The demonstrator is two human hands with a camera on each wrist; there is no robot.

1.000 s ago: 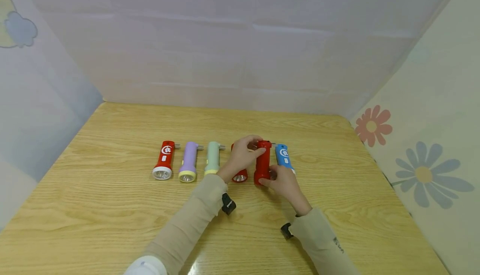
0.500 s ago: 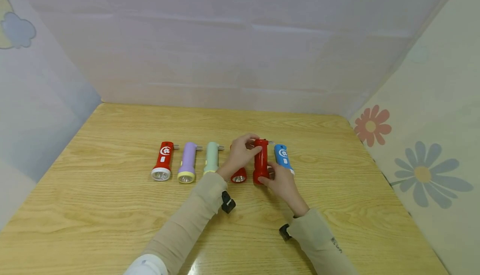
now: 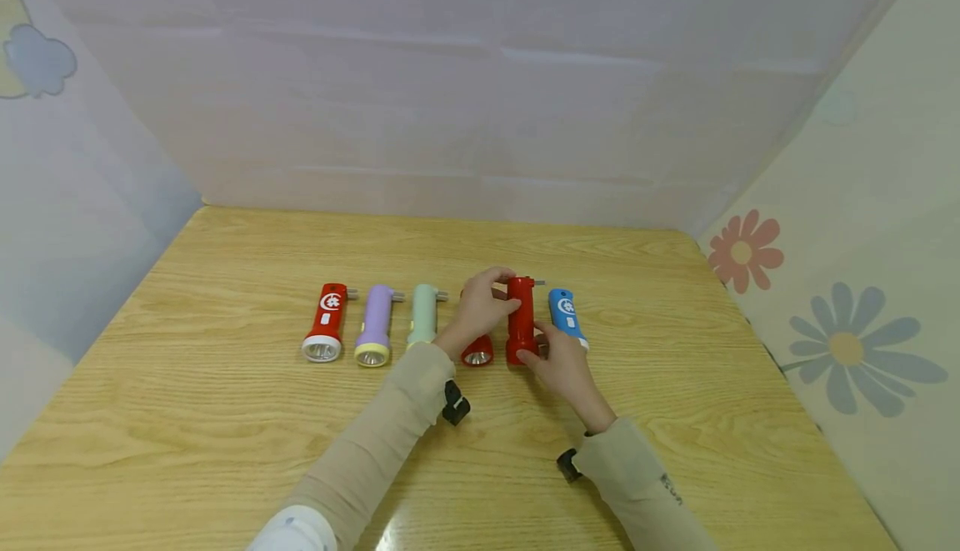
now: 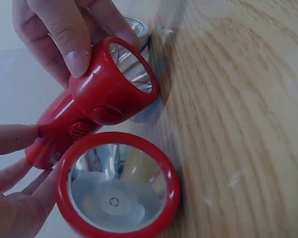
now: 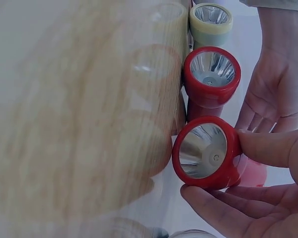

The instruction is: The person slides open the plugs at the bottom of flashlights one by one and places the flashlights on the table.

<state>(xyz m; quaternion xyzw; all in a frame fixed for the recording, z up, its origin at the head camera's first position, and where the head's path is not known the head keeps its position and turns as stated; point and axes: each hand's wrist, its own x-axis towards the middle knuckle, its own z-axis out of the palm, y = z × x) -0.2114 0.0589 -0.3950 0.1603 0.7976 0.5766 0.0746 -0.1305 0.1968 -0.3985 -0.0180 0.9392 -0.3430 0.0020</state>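
A red flashlight [image 3: 521, 318] is held between both hands, its lamp end towards me and a metal plug jutting right from its far end. My left hand [image 3: 482, 308] grips the plug end. Down at the lamp end, my right hand [image 3: 564, 366] pinches the head between thumb and fingers. In the left wrist view the held flashlight [image 4: 111, 89] is tilted, its lens rim close to the tabletop. Beside it on the left lies a second red flashlight [image 3: 477, 353], mostly hidden under my left hand in the head view.
To the left lie a mint-green flashlight [image 3: 424, 311], a purple one [image 3: 377, 318] and a red one with a white rim [image 3: 327, 318]. A blue flashlight [image 3: 566, 313] lies to the right of my right hand. All rest on a wooden table [image 3: 225, 451] with walls behind and beside.
The held red flashlight has moved slightly left, nearer the second red one and away from the blue one. Both hands have shifted along with it, keeping their grip.
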